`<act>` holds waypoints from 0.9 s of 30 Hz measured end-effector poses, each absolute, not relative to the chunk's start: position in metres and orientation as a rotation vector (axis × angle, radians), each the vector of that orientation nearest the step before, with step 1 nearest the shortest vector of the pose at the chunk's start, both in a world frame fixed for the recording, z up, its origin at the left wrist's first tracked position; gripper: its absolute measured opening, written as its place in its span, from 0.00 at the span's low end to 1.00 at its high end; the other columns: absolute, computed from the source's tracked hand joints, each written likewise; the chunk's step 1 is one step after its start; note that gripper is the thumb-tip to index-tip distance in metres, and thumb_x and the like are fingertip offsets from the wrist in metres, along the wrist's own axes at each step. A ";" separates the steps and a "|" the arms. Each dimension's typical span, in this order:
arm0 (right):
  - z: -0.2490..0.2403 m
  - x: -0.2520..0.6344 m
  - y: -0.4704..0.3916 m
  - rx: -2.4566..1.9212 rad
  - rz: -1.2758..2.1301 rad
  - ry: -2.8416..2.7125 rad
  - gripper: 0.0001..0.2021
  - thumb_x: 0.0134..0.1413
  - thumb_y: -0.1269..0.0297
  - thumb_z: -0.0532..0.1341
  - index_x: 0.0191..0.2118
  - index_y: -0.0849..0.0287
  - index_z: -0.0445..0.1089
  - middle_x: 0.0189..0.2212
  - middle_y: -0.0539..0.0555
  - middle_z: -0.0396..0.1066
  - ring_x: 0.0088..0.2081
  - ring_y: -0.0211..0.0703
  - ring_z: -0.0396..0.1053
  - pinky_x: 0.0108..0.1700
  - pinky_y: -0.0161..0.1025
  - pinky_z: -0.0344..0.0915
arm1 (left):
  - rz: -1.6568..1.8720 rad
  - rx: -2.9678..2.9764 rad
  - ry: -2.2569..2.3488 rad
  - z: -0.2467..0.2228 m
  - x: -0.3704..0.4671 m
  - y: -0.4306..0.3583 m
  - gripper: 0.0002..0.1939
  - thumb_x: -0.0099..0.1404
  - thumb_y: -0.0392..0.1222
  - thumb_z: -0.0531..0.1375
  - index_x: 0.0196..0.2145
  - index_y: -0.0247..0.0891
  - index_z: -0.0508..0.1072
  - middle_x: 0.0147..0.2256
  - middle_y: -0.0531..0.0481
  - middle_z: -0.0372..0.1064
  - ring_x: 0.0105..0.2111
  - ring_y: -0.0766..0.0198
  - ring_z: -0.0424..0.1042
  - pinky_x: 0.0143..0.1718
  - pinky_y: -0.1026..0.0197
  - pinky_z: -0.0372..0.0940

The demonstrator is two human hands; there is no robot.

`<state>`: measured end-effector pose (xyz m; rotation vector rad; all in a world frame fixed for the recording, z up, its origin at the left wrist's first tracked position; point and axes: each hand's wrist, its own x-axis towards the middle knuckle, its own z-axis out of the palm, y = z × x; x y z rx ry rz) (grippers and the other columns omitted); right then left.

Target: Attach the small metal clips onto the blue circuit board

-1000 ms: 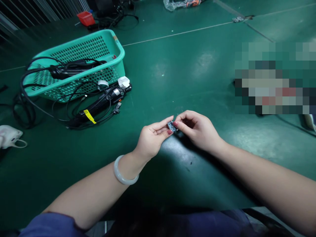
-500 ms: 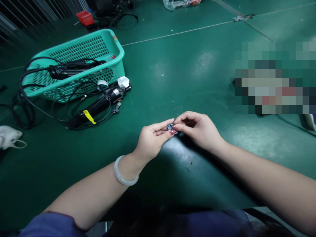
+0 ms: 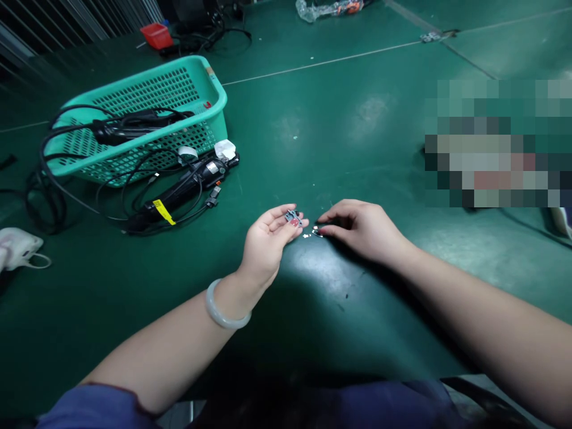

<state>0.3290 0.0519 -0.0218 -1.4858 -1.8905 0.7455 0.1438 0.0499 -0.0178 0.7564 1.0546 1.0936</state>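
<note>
Left hand (image 3: 268, 241) was palm up over the green table (image 3: 339, 119), thumb and fingertips (image 3: 295, 221) pinched on a small dark part (image 3: 292, 215), so that hand was closed on it. Right hand (image 3: 364, 229) sat just beside it, knuckles up, fingers curled low against the table surface, with the fingertips at a tiny shiny piece (image 3: 317, 232) lying on the table; I couldn't tell if it was actually gripped or only touched. A white speck (image 3: 306, 236) lay on the table between the two hands. The hands were apart, with a narrow gap between them. I saw a pale bangle (image 3: 222, 310) on the left wrist and blue sleeves at the bottom edge. Farther left, well apart from the hands, a teal mesh basket (image 3: 196, 83) stood on the table with a black corded tool (image 3: 129, 126) lying across it. A second black tool with a yellow label (image 3: 181, 190) lay against the basket's near side, cables looped around it. A white mask (image 3: 18, 247) lay at the far left edge. A red bin (image 3: 156, 36) sat at the back, and a clear plastic bag (image 3: 326, 8) at the top edge. The region at the right was blurred out and I couldn't read it.
</note>
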 end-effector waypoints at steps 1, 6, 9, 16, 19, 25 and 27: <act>-0.023 0.329 0.052 -1.485 0.711 -1.957 0.06 0.50 0.64 0.66 0.34 0.57 0.77 0.33 0.54 0.75 0.35 0.44 0.71 0.39 0.42 0.67 | 1.107 0.743 1.055 -0.018 0.144 0.050 0.13 0.55 0.34 0.65 0.40 0.34 0.73 0.37 0.47 0.76 0.37 0.65 0.77 0.42 0.63 0.70; -0.023 0.327 0.050 -1.504 0.575 -2.104 0.08 0.57 0.68 0.58 0.35 0.58 0.77 0.36 0.55 0.75 0.38 0.44 0.72 0.43 0.43 0.68 | 1.135 0.694 1.059 -0.017 0.146 0.050 0.09 0.60 0.31 0.59 0.40 0.34 0.70 0.38 0.47 0.76 0.38 0.66 0.77 0.44 0.63 0.70; -0.019 0.327 0.048 -1.515 0.516 -2.102 0.09 0.58 0.68 0.57 0.36 0.58 0.76 0.36 0.55 0.75 0.39 0.45 0.72 0.43 0.42 0.68 | 1.133 0.720 1.063 -0.018 0.146 0.050 0.10 0.60 0.32 0.60 0.41 0.35 0.70 0.39 0.47 0.75 0.39 0.65 0.77 0.45 0.61 0.70; -0.019 0.324 0.043 -1.578 0.436 -2.216 0.07 0.55 0.69 0.59 0.34 0.59 0.76 0.35 0.54 0.74 0.37 0.44 0.71 0.40 0.40 0.67 | 1.112 0.759 1.036 -0.022 0.145 0.051 0.12 0.61 0.33 0.59 0.43 0.37 0.72 0.39 0.49 0.75 0.37 0.68 0.77 0.41 0.65 0.70; -0.019 0.324 0.044 -1.565 0.452 -2.199 0.09 0.56 0.72 0.58 0.33 0.59 0.76 0.35 0.53 0.74 0.36 0.43 0.72 0.40 0.39 0.67 | 1.125 0.759 1.032 -0.022 0.145 0.051 0.09 0.60 0.34 0.61 0.40 0.36 0.72 0.38 0.48 0.75 0.36 0.68 0.77 0.39 0.66 0.71; -0.017 0.327 0.045 -1.658 0.390 -2.141 0.09 0.56 0.72 0.58 0.35 0.58 0.76 0.36 0.53 0.74 0.36 0.44 0.72 0.39 0.39 0.66 | 1.114 0.773 1.009 -0.023 0.145 0.050 0.11 0.58 0.37 0.64 0.38 0.35 0.70 0.37 0.48 0.75 0.34 0.68 0.77 0.37 0.66 0.70; -0.017 0.328 0.045 -1.689 0.393 -2.152 0.08 0.55 0.72 0.59 0.36 0.58 0.76 0.37 0.53 0.74 0.37 0.44 0.72 0.39 0.40 0.66 | 1.114 0.774 0.999 -0.023 0.145 0.050 0.12 0.56 0.37 0.66 0.38 0.35 0.69 0.38 0.48 0.75 0.34 0.69 0.77 0.36 0.67 0.70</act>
